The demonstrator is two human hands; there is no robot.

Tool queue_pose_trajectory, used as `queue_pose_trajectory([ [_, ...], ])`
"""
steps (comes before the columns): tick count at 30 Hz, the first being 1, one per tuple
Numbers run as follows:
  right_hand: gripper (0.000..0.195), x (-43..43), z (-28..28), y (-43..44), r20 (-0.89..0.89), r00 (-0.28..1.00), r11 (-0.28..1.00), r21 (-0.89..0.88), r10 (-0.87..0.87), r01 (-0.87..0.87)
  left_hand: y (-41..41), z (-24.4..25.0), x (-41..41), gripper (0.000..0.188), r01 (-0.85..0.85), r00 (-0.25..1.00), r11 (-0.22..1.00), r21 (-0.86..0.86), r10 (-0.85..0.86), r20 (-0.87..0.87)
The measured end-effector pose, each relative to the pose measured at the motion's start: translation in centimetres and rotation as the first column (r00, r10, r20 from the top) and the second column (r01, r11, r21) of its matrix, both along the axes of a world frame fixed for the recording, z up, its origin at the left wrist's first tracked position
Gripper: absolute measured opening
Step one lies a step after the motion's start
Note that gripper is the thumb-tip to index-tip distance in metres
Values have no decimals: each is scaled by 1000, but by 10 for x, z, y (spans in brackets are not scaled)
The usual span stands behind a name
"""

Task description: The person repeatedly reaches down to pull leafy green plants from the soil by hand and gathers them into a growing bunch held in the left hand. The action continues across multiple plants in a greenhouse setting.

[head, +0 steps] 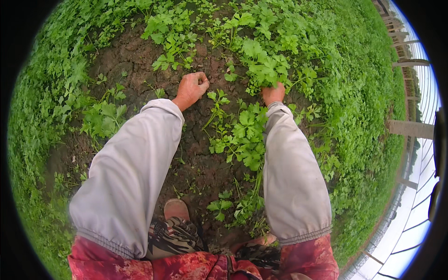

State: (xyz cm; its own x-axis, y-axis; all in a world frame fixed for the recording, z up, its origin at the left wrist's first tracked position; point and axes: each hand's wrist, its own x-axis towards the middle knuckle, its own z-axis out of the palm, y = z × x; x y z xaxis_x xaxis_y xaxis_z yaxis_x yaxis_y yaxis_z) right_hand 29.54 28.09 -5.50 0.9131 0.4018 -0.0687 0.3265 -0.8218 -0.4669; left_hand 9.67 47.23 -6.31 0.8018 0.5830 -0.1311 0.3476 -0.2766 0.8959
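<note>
My left hand (193,89) is over the brown soil (140,52), its thumb and fingertips curled together; whether something small is pinched between them I cannot tell. To the right, my right hand (274,93) reaches in at the base of a leafy green plant (260,63) with lobed, celery-like leaves. The leaves cover its fingertips, so its grip is hidden. Between my forearms, similar leafy plants (248,129) lean over the cracked soil. Grey elastic sleeve covers are on both forearms.
Dense low green growth (357,87) surrounds the soil patch. A shoe (176,209) stands on the soil near my body, below the left hand. Pale posts (411,129) and a curved frame structure line the far right edge.
</note>
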Motion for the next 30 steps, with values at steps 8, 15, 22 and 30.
queue_pose_trajectory([
  [8,47,22,-53,-62,-188,975,915,401,115,-31,-9,4,14,12,39,999,999,16,-39,33],
  [15,60,-63,28,29,130,991,977,-214,36,-8,4,-10,-8,11,-21,1000,995,96,21,7],
  [22,29,-44,5,12,104,993,995,-96,51,-41,1,-9,-2,11,8,999,987,160,-16,50],
  [30,21,-24,28,-31,-413,910,841,478,-39,253,3,-10,-4,12,-6,1000,997,83,4,25],
])
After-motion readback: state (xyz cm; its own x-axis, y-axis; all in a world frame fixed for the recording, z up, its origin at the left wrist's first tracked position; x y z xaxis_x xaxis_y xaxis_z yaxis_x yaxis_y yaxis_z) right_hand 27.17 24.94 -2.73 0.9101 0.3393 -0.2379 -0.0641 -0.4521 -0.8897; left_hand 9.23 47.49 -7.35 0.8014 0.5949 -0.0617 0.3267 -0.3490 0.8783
